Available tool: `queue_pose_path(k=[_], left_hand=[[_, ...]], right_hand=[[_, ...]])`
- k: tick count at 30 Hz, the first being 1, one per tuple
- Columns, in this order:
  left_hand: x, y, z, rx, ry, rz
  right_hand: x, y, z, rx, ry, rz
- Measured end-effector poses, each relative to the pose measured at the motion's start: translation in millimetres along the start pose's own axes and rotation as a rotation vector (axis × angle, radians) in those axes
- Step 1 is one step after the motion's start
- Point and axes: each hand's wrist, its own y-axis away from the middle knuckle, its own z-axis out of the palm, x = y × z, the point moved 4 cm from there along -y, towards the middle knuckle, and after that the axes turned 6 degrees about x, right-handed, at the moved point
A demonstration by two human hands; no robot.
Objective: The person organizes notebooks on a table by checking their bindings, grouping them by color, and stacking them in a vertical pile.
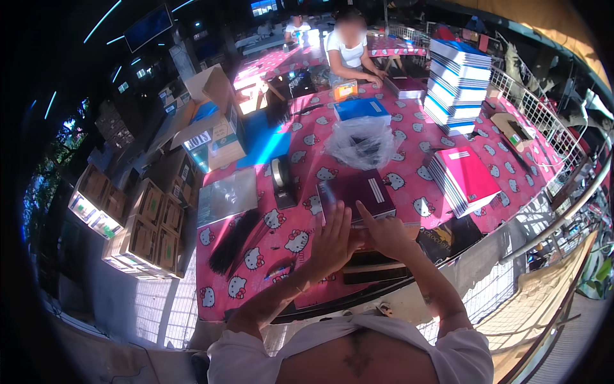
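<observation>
Both my hands are at the near side of a dark purple notebook (359, 191) lying on the pink table. My left hand (332, 240) has its fingers stretched out, their tips at the notebook's near left edge. Beside it, my right hand (389, 237) reaches its index finger to the near edge, with the other fingers partly hidden. Neither hand visibly grips anything. Just beyond the notebook is crumpled clear plastic (363, 144), with a blue-covered notebook (362, 110) behind it. To the right stands a low stack of magenta notebooks (465, 179).
A tall stack of blue and white notebooks (457, 89) stands far right. A tape dispenser (281, 182), a black-bristled brush (235, 246) and a plastic-wrapped grey packet (227, 195) lie left. Cardboard boxes (144, 224) fill the left side. A co-worker (347, 48) sits across the table.
</observation>
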Motion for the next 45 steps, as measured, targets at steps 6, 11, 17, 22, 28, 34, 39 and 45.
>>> queue_pose_path(k=[6,11,17,22,28,34,39,45], left_hand=[[23.3,36.4,11.2,-0.111,0.012,-0.009],[-8.9,-32.8,-5.6,0.037,0.007,-0.140],[32.2,36.7,-14.2,-0.005,0.146,-0.058],[-0.9,-34.6,-23.2,-0.358,0.156,0.070],[-2.9,-35.6,-25.5,-0.159,0.156,0.076],[30.3,-39.1,-7.4,-0.151,-0.079,0.040],[50.5,27.7,26.4,-0.166,-0.060,-0.049],[30.3,-51.6,25.8,-0.143,-0.127,-0.029]], right_hand=[[2.9,-4.0,0.7,0.029,-0.140,-0.018],[-1.0,-6.0,-2.5,0.006,-0.153,-0.011],[11.0,27.0,-51.5,0.443,-0.011,-0.172],[100.4,74.0,37.6,0.078,-1.334,0.407],[90.0,62.1,32.1,-0.051,-1.286,0.335],[92.9,68.7,37.6,0.016,-1.324,0.374],[83.7,64.0,34.3,0.053,-1.240,0.341],[103.0,68.5,41.3,0.076,-1.289,0.314]])
